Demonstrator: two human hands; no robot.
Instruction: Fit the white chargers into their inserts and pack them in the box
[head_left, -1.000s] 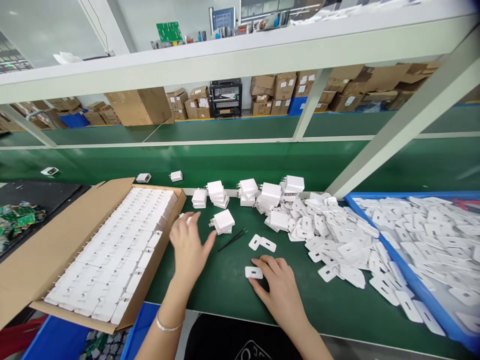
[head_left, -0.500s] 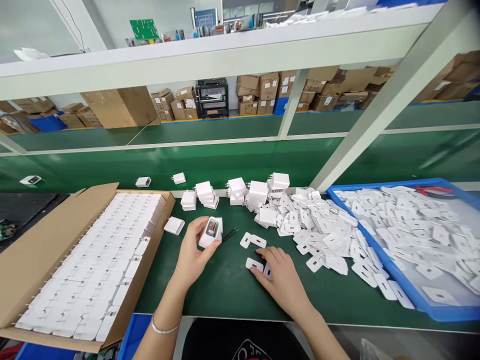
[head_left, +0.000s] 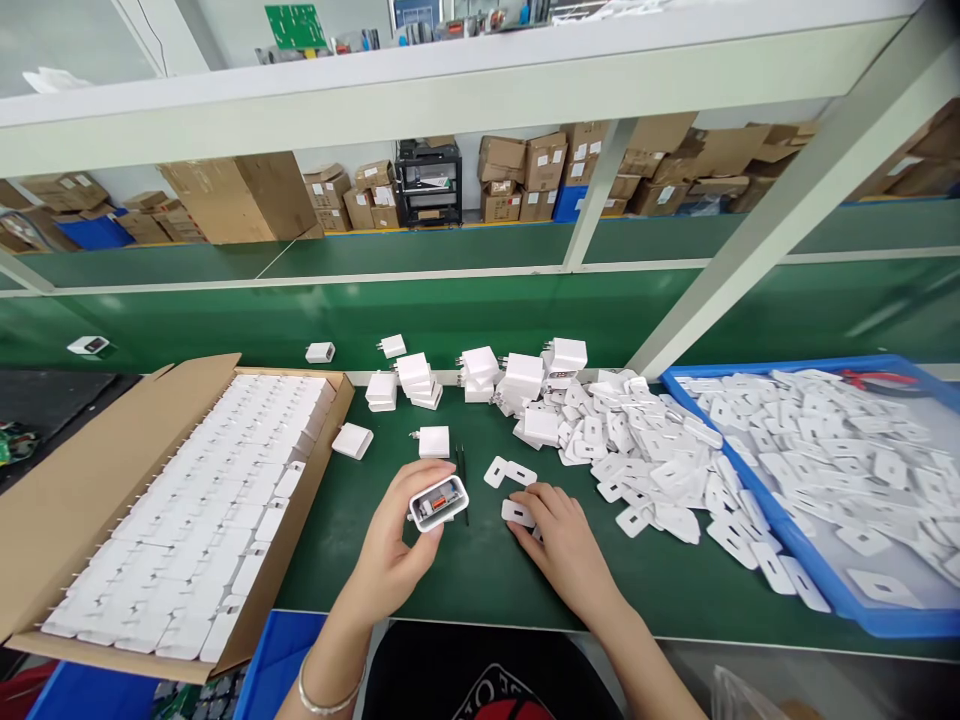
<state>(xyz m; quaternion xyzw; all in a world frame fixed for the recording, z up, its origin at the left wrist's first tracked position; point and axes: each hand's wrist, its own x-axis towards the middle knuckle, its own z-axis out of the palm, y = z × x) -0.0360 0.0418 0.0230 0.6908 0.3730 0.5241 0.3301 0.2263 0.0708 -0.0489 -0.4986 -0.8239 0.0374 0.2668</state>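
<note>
Left hand [head_left: 399,535] moved nearer, gripping a housing [head_left: 439,503]; right hand [head_left: 561,540] pinches a plate [head_left: 513,511], shirt print [head_left: 499,692] unclear.

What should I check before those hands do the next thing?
1. Left hand holding the white case: ok.
2. Case's open end in view, not covered: ok.
3. Parts inside properly seated: cannot tell, too small.
4. Right hand at a slotted white plate: ok, though a firm pinch isn't clear.
5. Plate on the case: not ok, they're apart.
6. Tweezers clear of the case: cannot tell, partly hidden.
</note>
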